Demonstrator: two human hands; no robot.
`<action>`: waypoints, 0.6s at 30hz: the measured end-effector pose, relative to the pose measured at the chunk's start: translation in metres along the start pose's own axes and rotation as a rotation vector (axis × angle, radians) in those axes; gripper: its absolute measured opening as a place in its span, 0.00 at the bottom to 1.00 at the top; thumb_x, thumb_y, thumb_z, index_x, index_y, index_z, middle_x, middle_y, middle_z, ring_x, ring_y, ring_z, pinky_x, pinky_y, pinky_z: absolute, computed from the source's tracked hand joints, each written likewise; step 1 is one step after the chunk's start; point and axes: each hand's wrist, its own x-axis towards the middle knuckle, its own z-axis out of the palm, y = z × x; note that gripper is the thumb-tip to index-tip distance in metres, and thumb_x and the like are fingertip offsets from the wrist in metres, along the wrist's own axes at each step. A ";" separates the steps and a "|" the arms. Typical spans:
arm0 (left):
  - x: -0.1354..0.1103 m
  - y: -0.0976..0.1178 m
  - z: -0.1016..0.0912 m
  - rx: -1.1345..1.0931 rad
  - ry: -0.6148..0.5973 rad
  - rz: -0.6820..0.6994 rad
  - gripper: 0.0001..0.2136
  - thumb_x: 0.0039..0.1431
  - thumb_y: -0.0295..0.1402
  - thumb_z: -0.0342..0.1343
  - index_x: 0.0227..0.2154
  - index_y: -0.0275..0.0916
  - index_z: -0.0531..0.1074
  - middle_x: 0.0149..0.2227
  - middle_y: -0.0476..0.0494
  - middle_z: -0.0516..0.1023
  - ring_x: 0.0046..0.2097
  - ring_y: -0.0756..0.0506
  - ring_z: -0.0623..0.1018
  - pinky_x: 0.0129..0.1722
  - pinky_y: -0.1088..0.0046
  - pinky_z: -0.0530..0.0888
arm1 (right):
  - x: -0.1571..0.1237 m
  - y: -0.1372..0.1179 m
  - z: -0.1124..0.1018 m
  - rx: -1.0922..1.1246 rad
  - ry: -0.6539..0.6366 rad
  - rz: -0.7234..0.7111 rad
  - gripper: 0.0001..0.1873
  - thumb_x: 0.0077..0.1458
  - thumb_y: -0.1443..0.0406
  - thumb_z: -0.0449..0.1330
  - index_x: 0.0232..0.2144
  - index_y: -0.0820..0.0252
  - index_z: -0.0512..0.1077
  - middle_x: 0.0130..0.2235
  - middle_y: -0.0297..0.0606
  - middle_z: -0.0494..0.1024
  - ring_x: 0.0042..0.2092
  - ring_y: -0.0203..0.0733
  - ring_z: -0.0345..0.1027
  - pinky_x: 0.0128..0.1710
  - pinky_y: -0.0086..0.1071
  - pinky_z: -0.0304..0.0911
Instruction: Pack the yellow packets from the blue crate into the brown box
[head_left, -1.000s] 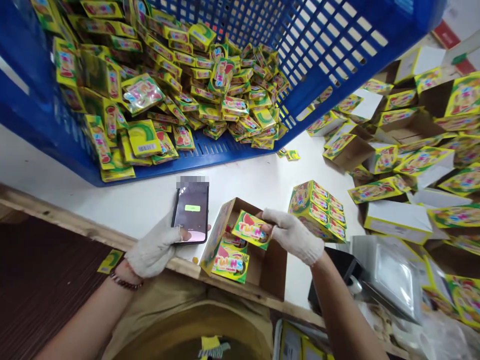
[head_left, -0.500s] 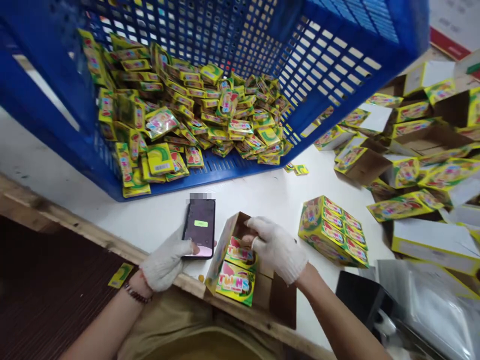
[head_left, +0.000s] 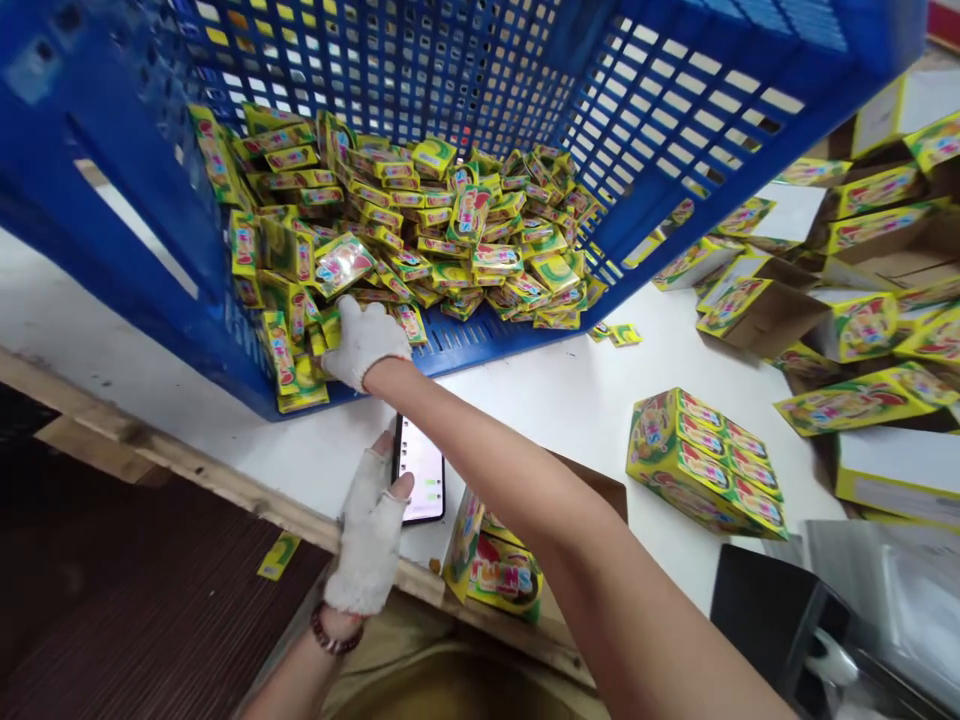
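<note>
My right hand (head_left: 364,342), in a white glove, reaches across into the tipped blue crate (head_left: 675,150) and rests with curled fingers on the heap of small yellow packets (head_left: 420,230) at its front lip; what it grips is hidden. My left hand (head_left: 371,520), in a fingerless white glove, lies beside the phone (head_left: 420,470) with thumb and finger touching its lit screen. An open cardboard carton (head_left: 491,565) with yellow packets inside stands at the table edge under my right forearm.
A filled display box (head_left: 705,465) of packets sits to the right on the white table (head_left: 570,390). Many empty and folded yellow boxes (head_left: 847,300) pile up at the far right. A dark machine (head_left: 780,620) stands at the lower right. One packet (head_left: 279,556) lies on the floor.
My right hand left the carton and reached up left into the crate's packets. The phone screen turned from dark to bright, and my left hand shifted along it.
</note>
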 end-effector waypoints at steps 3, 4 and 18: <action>-0.010 0.000 -0.002 0.158 0.137 0.201 0.27 0.56 0.38 0.63 0.59 0.51 0.65 0.68 0.51 0.59 0.70 0.41 0.55 0.69 0.66 0.55 | -0.006 0.026 -0.019 0.135 -0.015 -0.053 0.39 0.51 0.53 0.66 0.59 0.63 0.60 0.49 0.49 0.72 0.50 0.55 0.71 0.51 0.48 0.68; -0.015 0.002 -0.003 0.251 0.154 0.263 0.26 0.57 0.37 0.63 0.58 0.51 0.67 0.68 0.52 0.58 0.70 0.41 0.54 0.70 0.66 0.52 | -0.015 0.039 -0.030 0.250 -0.028 -0.056 0.35 0.53 0.54 0.64 0.58 0.63 0.61 0.47 0.46 0.74 0.48 0.51 0.72 0.50 0.45 0.69; -0.051 0.023 0.135 1.681 -0.730 0.638 0.14 0.57 0.34 0.55 0.43 0.31 0.75 0.44 0.29 0.76 0.48 0.30 0.73 0.49 0.46 0.71 | -0.283 0.161 -0.103 1.212 0.056 0.480 0.25 0.54 0.45 0.60 0.40 0.59 0.68 0.35 0.39 0.76 0.30 0.39 0.71 0.24 0.30 0.69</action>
